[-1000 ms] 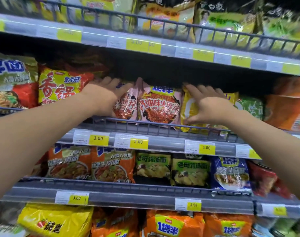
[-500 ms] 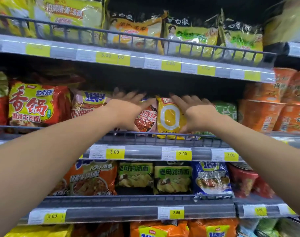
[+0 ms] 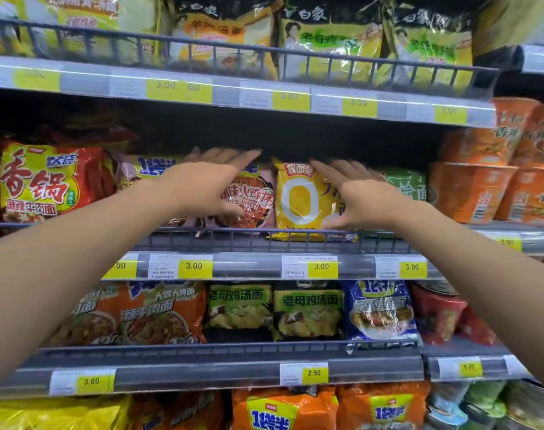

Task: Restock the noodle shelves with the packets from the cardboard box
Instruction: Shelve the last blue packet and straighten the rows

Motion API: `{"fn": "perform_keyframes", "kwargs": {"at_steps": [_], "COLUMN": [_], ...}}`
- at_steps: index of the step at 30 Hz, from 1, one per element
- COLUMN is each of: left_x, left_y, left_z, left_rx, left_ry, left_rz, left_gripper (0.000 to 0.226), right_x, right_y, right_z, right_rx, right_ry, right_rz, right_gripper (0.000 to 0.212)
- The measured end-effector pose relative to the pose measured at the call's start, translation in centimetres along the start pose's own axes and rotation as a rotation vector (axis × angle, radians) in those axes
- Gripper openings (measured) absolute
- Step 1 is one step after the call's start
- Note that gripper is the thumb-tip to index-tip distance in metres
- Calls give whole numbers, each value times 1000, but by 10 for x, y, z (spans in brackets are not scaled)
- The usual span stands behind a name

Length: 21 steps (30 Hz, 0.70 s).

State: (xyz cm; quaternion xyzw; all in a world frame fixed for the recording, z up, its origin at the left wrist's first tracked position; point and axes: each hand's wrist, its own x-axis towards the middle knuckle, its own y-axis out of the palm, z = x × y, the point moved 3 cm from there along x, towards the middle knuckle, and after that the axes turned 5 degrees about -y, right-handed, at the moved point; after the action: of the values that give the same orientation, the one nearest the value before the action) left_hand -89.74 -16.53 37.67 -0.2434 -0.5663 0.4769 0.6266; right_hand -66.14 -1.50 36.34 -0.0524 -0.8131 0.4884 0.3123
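Both my arms reach to the middle noodle shelf [image 3: 252,265]. My left hand [image 3: 210,187] lies flat with straight fingers against a pink noodle packet [image 3: 252,198], its fingertips at the packet's top. My right hand [image 3: 362,193] rests with straight fingers on the right side of a yellow packet [image 3: 298,203] that stands upright behind the wire rail. A green packet [image 3: 407,184] shows just behind my right hand. The cardboard box is out of view.
A red and yellow packet [image 3: 44,181] stands at the left of the same shelf, orange cup noodles [image 3: 493,181] at the right. The shelf above [image 3: 264,94] holds yellow-green packets. Lower shelves carry orange, green and blue packets [image 3: 379,308] behind wire rails.
The view has shifted right and closer. My left hand has slid right across the pink packets and its fingers have straightened. My right hand stays on the yellow packet, now flatter.
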Motion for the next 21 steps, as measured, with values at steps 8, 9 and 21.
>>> {"fn": "perform_keyframes", "kwargs": {"at_steps": [8, 9, 21], "left_x": [-21, -26, -151], "left_y": [-4, -6, 40], "left_z": [-5, -7, -26], "left_rx": [-40, -33, -138], "left_ry": [99, 100, 334], "left_rz": [-136, -162, -266], "left_gripper": [78, 76, 62], "right_x": [4, 4, -73], "right_y": [-14, -16, 15], "right_z": [7, 10, 125], "right_rx": [140, 144, 400], "right_ry": [40, 38, -319], "right_rz": [-34, -51, -276], "right_gripper": [121, 119, 86]}}
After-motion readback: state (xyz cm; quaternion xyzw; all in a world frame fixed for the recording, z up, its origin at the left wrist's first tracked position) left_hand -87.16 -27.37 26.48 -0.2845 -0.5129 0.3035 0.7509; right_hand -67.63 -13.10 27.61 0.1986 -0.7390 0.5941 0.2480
